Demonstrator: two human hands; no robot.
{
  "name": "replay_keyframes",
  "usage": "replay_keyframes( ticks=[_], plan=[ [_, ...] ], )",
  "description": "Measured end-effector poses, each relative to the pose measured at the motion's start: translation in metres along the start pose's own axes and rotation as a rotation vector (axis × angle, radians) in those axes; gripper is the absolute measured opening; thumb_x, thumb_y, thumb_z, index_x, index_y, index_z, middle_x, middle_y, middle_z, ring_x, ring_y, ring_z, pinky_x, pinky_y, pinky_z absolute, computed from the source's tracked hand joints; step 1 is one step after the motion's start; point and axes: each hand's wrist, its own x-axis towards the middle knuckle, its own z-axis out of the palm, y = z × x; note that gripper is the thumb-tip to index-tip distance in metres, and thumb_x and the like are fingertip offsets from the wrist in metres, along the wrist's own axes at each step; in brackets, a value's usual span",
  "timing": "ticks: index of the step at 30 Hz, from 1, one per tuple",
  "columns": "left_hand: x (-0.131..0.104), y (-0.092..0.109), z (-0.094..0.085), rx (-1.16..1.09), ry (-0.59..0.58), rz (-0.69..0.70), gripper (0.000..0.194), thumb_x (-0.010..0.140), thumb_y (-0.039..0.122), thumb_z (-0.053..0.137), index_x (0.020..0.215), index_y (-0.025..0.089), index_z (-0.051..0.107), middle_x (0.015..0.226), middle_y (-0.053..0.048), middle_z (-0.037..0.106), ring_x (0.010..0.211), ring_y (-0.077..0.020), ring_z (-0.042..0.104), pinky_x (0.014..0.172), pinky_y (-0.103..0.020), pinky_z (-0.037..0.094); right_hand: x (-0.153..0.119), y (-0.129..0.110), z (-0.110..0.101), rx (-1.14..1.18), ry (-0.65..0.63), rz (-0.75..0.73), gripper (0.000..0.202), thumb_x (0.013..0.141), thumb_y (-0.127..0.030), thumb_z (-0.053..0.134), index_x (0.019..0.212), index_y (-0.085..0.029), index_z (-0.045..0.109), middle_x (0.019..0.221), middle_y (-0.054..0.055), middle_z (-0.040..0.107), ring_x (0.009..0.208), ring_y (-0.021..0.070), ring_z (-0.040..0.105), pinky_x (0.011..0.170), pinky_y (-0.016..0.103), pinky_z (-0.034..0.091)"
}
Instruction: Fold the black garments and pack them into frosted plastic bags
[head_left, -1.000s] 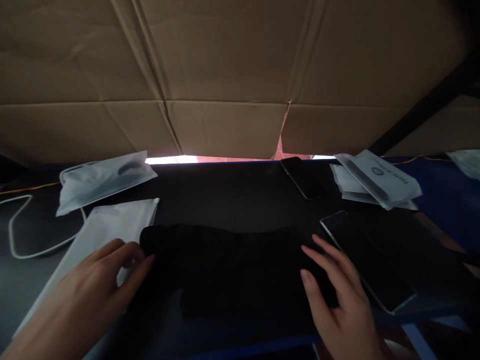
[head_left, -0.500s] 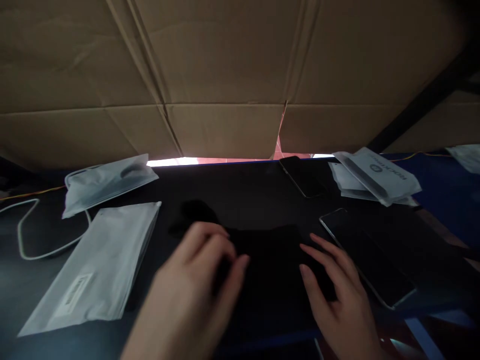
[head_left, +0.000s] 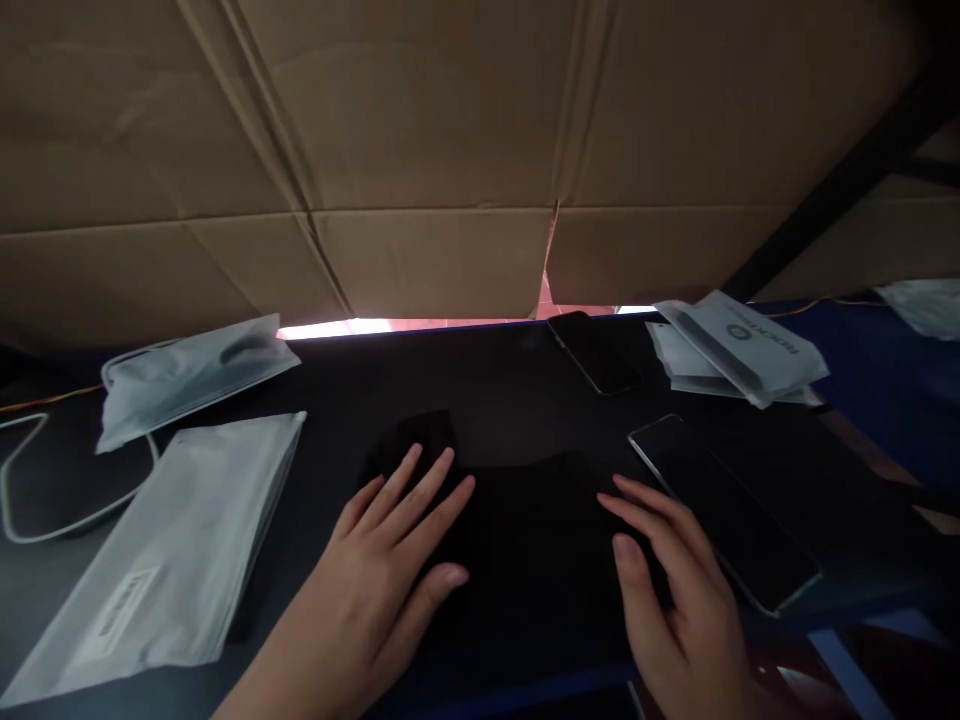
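Resting palm down in the head view: left hand (head_left: 390, 550), fingers fanned and nearly straight, thumb set apart, grasping nothing, laid over the left end of a black cloth (head_left: 532, 530). Right hand (head_left: 679, 590): fingers together and gently curved leftward, thumb spaced below them, relaxed and unclenched, fingertips at the cloth's right end; firm contact cannot be told. Cloth: on the black tabletop (head_left: 345, 375), beneath and between the hands, a flap rising past the left fingertips, lower outline lost in shadow. Left side: frosted zip pouch with barcode label (head_left: 195, 540); second frosted pouch (head_left: 202, 375) behind it; looped white cable (head_left: 34, 541). Right side: smartphone (head_left: 724, 510) lying just beside the right hand; smaller dark phone (head_left: 594, 352) farther back; overlapping printed white pouches (head_left: 757, 345). Backdrop: creased cardboard (head_left: 435, 120).
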Motion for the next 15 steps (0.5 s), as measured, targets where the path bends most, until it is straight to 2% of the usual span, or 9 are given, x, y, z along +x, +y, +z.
replay_keyframes(
  ticks=[3, 5, 7, 9, 11, 13, 15],
  plan=[
    [-0.012, -0.005, -0.017, -0.064, 0.138, -0.129, 0.051, 0.113, 0.036, 0.048, 0.165, 0.037, 0.044, 0.173, -0.003, 0.048, 0.157, -0.0321, 0.047, 0.117, -0.054, 0.051, 0.0, 0.0, 0.0, 0.01, 0.007, 0.009, 0.028, 0.114, -0.043, 0.052, 0.136, -0.039, 0.07, 0.142, 0.002, 0.07, 0.13, 0.0276, 0.069, 0.099, 0.049, 0.063],
    [-0.025, -0.011, -0.023, -0.045, 0.174, -0.232, 0.052, 0.11, 0.048, 0.055, 0.16, 0.036, 0.05, 0.16, -0.006, 0.058, 0.142, -0.0326, 0.059, 0.11, -0.053, 0.054, 0.0, 0.0, 0.0, 0.006, 0.006, 0.012, 0.029, 0.115, -0.043, 0.051, 0.136, -0.039, 0.07, 0.143, 0.001, 0.07, 0.129, 0.0269, 0.07, 0.098, 0.048, 0.063],
    [-0.038, -0.018, -0.021, -0.006, 0.1, -0.228, 0.069, 0.101, 0.063, 0.066, 0.161, 0.035, 0.049, 0.151, -0.007, 0.063, 0.128, -0.0335, 0.065, 0.099, -0.05, 0.059, 0.0, 0.0, 0.001, 0.002, 0.009, 0.005, 0.028, 0.114, -0.043, 0.052, 0.135, -0.039, 0.07, 0.142, 0.001, 0.07, 0.129, 0.0258, 0.07, 0.099, 0.046, 0.063],
    [-0.049, -0.022, -0.014, 0.02, 0.006, -0.132, 0.079, 0.093, 0.066, 0.076, 0.162, 0.037, 0.05, 0.147, -0.007, 0.066, 0.12, -0.0332, 0.069, 0.088, -0.047, 0.062, 0.0, 0.0, 0.002, 0.005, 0.014, -0.002, 0.027, 0.114, -0.042, 0.052, 0.134, -0.039, 0.07, 0.142, 0.0, 0.07, 0.129, 0.0248, 0.069, 0.1, 0.045, 0.063],
    [-0.057, -0.023, -0.006, 0.022, -0.02, -0.032, 0.061, 0.094, 0.054, 0.079, 0.151, 0.038, 0.061, 0.137, -0.005, 0.07, 0.111, -0.0304, 0.071, 0.081, -0.043, 0.062, 0.0, -0.001, 0.002, 0.012, 0.017, -0.011, 0.027, 0.114, -0.041, 0.052, 0.135, -0.039, 0.07, 0.141, 0.001, 0.07, 0.128, 0.0241, 0.07, 0.1, 0.045, 0.063],
    [-0.062, -0.022, -0.002, 0.011, 0.031, 0.023, 0.033, 0.101, 0.032, 0.071, 0.134, 0.036, 0.07, 0.123, -0.004, 0.073, 0.102, -0.027, 0.071, 0.079, -0.041, 0.059, 0.001, -0.001, 0.002, 0.009, 0.014, -0.011, 0.027, 0.114, -0.041, 0.053, 0.135, -0.039, 0.07, 0.14, 0.001, 0.07, 0.127, 0.0241, 0.07, 0.099, 0.045, 0.063],
    [-0.067, -0.02, -0.001, 0.003, 0.099, 0.045, 0.031, 0.1, 0.016, 0.063, 0.124, 0.033, 0.073, 0.112, -0.003, 0.073, 0.096, -0.0245, 0.069, 0.079, -0.041, 0.056, 0.001, 0.0, 0.001, 0.003, 0.014, -0.004, 0.027, 0.114, -0.043, 0.052, 0.134, -0.038, 0.07, 0.14, 0.001, 0.07, 0.127, 0.0249, 0.071, 0.098, 0.046, 0.063]
  ],
)
